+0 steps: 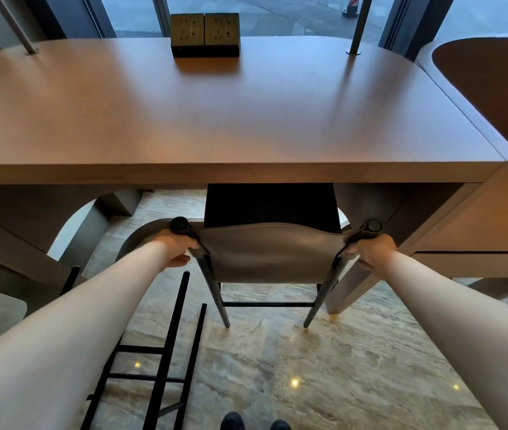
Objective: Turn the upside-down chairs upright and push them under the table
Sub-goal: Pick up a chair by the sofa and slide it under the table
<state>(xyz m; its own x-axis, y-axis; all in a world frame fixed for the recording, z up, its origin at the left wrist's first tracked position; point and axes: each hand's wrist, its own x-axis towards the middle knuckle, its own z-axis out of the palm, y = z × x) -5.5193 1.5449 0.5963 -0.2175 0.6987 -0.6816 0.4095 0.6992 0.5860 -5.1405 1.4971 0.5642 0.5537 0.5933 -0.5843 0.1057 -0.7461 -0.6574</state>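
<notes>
Brown wood spreads across the scene as a long rounded-end table (215, 113), its near edge running the width of the view above a polished marble-patterned floor (339, 367). Under that edge, right of centre, stands an upright chair with a grey leather sling backrest and dark tapered legs (269, 252), its seat already tucked beneath the tabletop and its two back legs planted on the floor. To the near left, the thin black metal legs and rungs of a second chair (169, 352) rise from the bottom of the view; how that chair lies cannot be told. A person's left hand (178, 248) grips the left top corner of the backrest, fingers curled round the post; the right hand (370, 249) grips the right corner the same way. At the far edge of the table sits a pair of dark square socket boxes (205, 34).
</notes>
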